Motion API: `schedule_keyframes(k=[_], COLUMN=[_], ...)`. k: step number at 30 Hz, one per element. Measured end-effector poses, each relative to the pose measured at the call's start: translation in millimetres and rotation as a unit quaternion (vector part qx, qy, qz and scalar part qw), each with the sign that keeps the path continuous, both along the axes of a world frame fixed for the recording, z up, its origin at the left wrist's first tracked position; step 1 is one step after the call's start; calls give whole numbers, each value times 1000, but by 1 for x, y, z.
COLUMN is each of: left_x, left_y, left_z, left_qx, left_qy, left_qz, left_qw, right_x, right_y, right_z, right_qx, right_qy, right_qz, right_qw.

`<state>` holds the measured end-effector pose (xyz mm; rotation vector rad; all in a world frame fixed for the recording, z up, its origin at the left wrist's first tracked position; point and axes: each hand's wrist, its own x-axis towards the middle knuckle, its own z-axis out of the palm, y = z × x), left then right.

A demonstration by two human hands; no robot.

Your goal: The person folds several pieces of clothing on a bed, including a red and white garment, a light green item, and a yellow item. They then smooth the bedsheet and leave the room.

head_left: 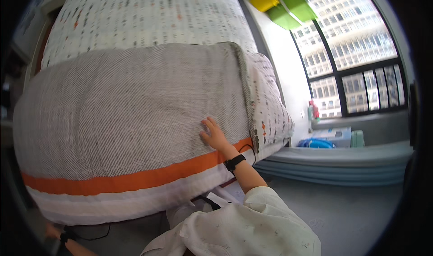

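Note:
A thick quilt (135, 107) lies across the near part of the bed, grey with a fine pattern, then an orange band and white stripes along its near edge. At its right end, a white speckled side is turned outward. My right hand (216, 138) rests on the grey surface near that end, fingers apart, holding nothing. Down at the quilt's near left corner is my left hand (53, 231), dim and blurred near the picture's rim; its fingers cannot be made out. Both wrists wear black bands with thin black cords.
Beyond the quilt stretches a white sheet (149, 17) with small dark and orange marks. At right, a window (352, 53) has a green bin (291, 8) and a yellow container (264, 0) near it. A blue item (315, 143) and boxes sit above a pale blue folded side (333, 168).

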<state>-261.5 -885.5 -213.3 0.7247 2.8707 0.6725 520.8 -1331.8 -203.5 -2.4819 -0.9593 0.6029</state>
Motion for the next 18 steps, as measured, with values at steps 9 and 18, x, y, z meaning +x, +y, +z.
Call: schedule_keyframes(k=[9,18], left_x=[539,646], left_y=[-196,-570], left_z=[35,105], left_qx=[-96,-406], left_qy=[-218,-405], left_qz=[-796,-582], left_qw=[556,577], right_x=[124,231], right_y=[-291,-562], right_z=[24,-25], right_qx=[124,93], right_qy=[-135,-56], right_qz=[-251,-353], right_qw=[950,930])
